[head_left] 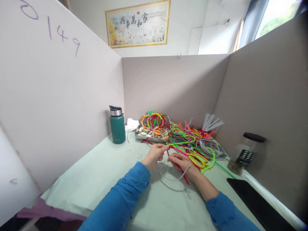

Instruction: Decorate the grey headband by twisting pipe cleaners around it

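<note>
While a red strand is being held between two bare hands, the work is being seen from the head view, just in front of the heap of coloured strands; by the left hand, its fingers curled and nearly closed, the upper part of the red strand is being pinched at thumb and fingertips; by the right hand, also loosely curled, the same strand is being gripped lower down, its free end being left hanging below the palm; a pale grey wire is being seen curving under both hands, one end overlapping the right wrist, though how it is being held cannot be told.

Behind the left hand, flat pieces are being held in a metal tray, with coloured rings being seen at its back; beside the heap, a grey coil is being bordered by a lidded jar; at the left, a green bottle is being supported by the covered table.
</note>
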A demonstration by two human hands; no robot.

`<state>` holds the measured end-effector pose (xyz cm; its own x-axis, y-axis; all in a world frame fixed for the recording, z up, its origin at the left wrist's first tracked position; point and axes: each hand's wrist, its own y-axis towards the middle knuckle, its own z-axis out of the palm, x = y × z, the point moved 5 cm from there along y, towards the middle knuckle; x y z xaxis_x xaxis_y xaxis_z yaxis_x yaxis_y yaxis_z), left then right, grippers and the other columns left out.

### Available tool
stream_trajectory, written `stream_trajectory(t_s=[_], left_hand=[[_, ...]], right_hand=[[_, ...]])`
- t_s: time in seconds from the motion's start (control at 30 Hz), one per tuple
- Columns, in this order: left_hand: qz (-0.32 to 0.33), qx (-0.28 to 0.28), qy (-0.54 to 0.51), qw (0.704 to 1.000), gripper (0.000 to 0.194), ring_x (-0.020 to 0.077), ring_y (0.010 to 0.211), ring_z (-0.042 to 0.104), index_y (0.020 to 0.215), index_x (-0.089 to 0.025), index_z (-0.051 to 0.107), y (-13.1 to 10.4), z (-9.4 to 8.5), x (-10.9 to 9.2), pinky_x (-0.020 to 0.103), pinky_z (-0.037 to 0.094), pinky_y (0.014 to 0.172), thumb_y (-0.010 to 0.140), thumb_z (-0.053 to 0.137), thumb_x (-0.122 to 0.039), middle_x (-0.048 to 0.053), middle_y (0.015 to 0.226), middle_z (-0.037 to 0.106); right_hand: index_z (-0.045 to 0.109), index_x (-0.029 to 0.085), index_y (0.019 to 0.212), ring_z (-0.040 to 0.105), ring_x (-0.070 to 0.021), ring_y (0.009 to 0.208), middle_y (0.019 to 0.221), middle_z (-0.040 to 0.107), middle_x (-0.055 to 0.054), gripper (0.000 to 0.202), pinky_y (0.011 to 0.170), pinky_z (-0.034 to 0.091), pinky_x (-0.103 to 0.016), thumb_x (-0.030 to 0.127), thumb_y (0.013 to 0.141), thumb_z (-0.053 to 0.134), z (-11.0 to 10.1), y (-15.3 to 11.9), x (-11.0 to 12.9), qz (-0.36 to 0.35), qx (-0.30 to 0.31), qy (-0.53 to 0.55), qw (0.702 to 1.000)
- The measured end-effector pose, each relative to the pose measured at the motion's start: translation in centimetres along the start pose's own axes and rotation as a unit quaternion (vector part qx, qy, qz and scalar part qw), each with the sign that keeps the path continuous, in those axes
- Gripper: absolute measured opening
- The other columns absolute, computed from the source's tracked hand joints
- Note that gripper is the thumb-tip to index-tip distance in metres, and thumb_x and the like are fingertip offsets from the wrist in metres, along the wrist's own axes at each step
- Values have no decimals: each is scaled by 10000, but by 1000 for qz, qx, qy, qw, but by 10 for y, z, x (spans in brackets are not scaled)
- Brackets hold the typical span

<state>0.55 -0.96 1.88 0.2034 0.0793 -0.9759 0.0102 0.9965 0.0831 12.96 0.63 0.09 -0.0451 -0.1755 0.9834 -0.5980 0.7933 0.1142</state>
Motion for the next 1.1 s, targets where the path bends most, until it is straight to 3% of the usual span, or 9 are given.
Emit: stream_trajectory(t_s=[0.13, 0.33, 0.57, 0.77, 0.9, 1.1], left_hand=[[-13, 4, 20, 1000, 376, 17, 353, 145, 641, -169, 464, -1, 1, 0, 198, 80, 369, 625, 687, -471, -119, 407, 227], [-23, -39, 56, 997, 357, 21, 351, 175, 646, -163, 494, -2, -1, -1, 202, 101, 370, 628, 673, -472, -110, 405, 264], [-34, 13, 36, 999, 355, 27, 352, 158, 648, -160, 516, -4, 2, 2, 205, 98, 365, 634, 662, -483, -111, 394, 236], [-53, 3, 48, 997, 378, 33, 350, 186, 604, -163, 497, -4, 3, 8, 221, 110, 369, 602, 693, -486, -96, 385, 264], [-61, -21, 56, 996, 390, 37, 369, 201, 615, -155, 525, -5, 1, 8, 226, 126, 389, 586, 706, -499, -90, 398, 276], [-52, 4, 37, 998, 347, 39, 375, 176, 615, -161, 524, -4, 1, 10, 231, 110, 398, 615, 696, -463, -92, 404, 256]], right_hand=[[618, 152, 702, 273, -67, 434, 476, 369, 55, 318, 437, 155, -231, 470, 718, 600, 1, 1, -5, 1, 17, -4, 1000], [613, 158, 731, 287, -74, 456, 496, 363, 50, 354, 444, 162, -232, 510, 744, 572, 0, 4, -10, -7, 28, -26, 999], [609, 149, 719, 283, -70, 438, 483, 373, 49, 445, 431, 176, -224, 592, 683, 590, 4, 9, -22, 28, 58, -30, 997], [591, 154, 688, 389, -109, 550, 589, 466, 13, 419, 509, 284, -235, 570, 651, 628, 10, 9, -25, 31, 60, -32, 997], [595, 165, 698, 397, -117, 539, 580, 471, 13, 416, 501, 282, -242, 576, 641, 628, 10, 10, -27, 41, 53, -27, 997], [600, 163, 687, 376, -109, 526, 555, 446, 19, 396, 485, 264, -239, 558, 670, 618, 9, 11, -29, 37, 63, -35, 997]])
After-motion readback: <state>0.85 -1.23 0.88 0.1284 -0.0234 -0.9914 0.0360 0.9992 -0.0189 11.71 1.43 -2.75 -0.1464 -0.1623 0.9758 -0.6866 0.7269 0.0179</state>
